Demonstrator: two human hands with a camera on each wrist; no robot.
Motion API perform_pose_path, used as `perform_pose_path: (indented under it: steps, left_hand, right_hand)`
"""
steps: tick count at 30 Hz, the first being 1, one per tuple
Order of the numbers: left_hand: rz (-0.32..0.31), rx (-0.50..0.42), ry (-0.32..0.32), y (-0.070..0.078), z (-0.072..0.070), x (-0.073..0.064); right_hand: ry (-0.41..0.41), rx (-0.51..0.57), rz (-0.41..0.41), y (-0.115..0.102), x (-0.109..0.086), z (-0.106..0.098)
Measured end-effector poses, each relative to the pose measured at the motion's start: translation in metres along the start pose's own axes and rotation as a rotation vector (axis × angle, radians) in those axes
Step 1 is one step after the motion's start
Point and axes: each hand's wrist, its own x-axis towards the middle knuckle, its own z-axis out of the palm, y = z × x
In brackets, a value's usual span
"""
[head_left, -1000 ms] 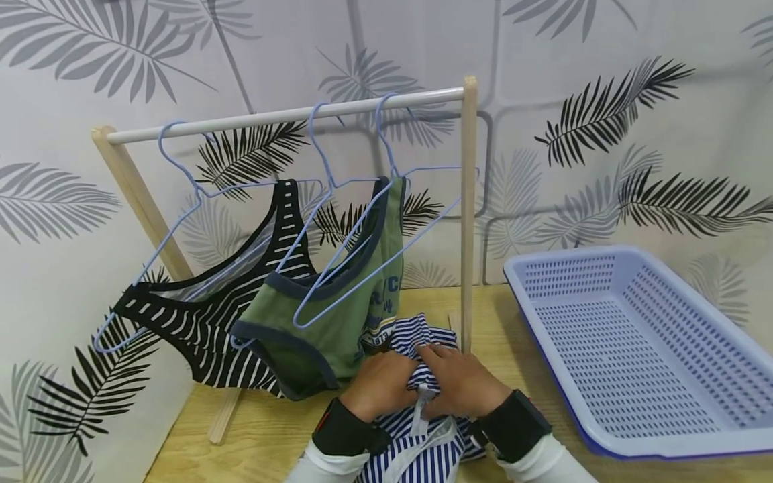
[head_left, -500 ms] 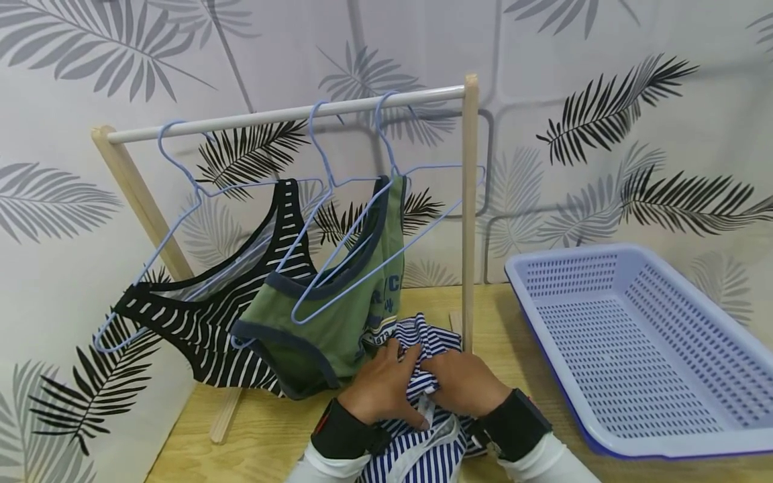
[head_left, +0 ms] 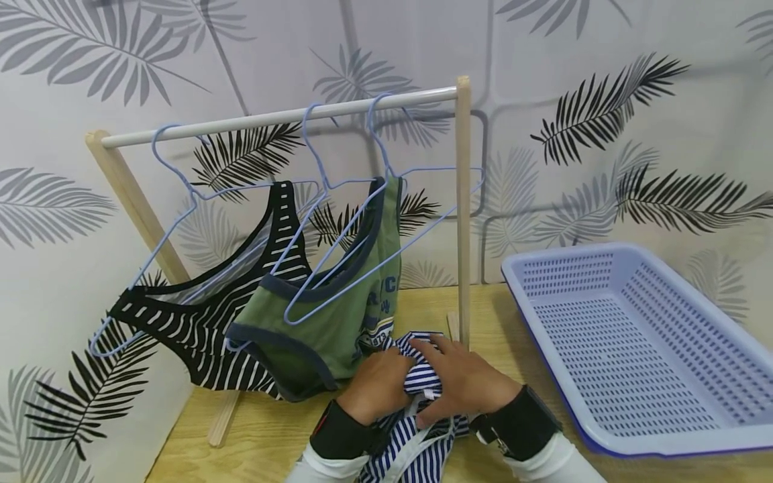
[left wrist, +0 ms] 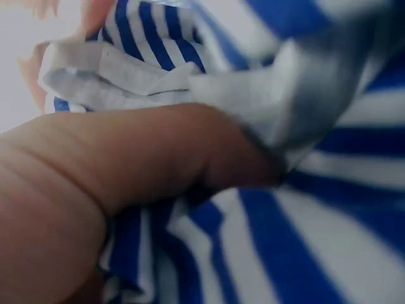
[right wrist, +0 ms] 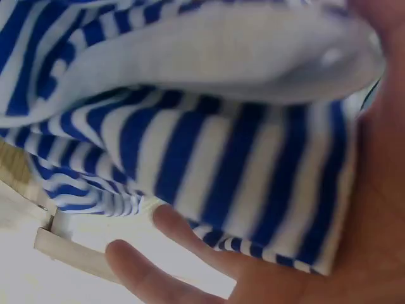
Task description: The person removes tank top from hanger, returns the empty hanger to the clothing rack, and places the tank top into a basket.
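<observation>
A blue-and-white striped garment (head_left: pixel 430 463) with white trim lies bunched on the table below the rack. My left hand (head_left: pixel 376 384) grips its gathered upper part, fingers curled. In the left wrist view the thumb (left wrist: pixel 158 155) presses into the folds beside a white band (left wrist: pixel 120 76). My right hand (head_left: pixel 470 381) rests against the same cloth from the right, its fingers spread and fairly straight. Stretched fingers (right wrist: pixel 149 272) show beneath the striped cloth (right wrist: pixel 221 171) in the right wrist view. The left fingertips are hidden in the fabric.
A wooden rack with a white rail (head_left: pixel 266 121) stands behind my hands. Several blue hangers hang on it; a black striped garment (head_left: pixel 223 342) and a green top (head_left: pixel 344 308) are on them. A lavender plastic basket (head_left: pixel 531 308) sits at the right.
My left fingers have gone from spread to curled around the cloth. The right hand has loosened from a curled hold, its fingers now spread. The garment's top has shifted slightly lower.
</observation>
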Motion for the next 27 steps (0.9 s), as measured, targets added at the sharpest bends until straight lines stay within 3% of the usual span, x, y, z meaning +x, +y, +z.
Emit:
perform_pose_path:
  steps: [4, 8, 11, 20, 23, 27]
  left_hand:
    - [0.048, -0.106, 0.036, -0.001, -0.006, -0.001]
    - [0.092, -0.165, 0.063, 0.0, -0.013, -0.002]
    - [0.089, -0.172, 0.058, 0.002, -0.017, -0.004]
    - [-0.072, -0.3, -0.146, 0.005, -0.021, -0.013]
    - [-0.081, -0.256, -0.138, 0.007, -0.016, -0.01]
    - [-0.083, -0.145, -0.076, 0.012, -0.013, -0.006]
  right_hand:
    - [-0.011, 0.036, -0.022, -0.003, 0.002, 0.003]
    - [0.102, -0.02, -0.026, -0.004, 0.007, 0.008]
    - [0.163, -0.073, 0.004, -0.003, 0.01, 0.009]
    - [0.158, -0.069, 0.068, 0.0, 0.009, 0.0]
    - [0.172, -0.058, 0.064, 0.001, 0.008, -0.002]
    - [0.2, -0.041, 0.049, 0.002, 0.007, -0.006]
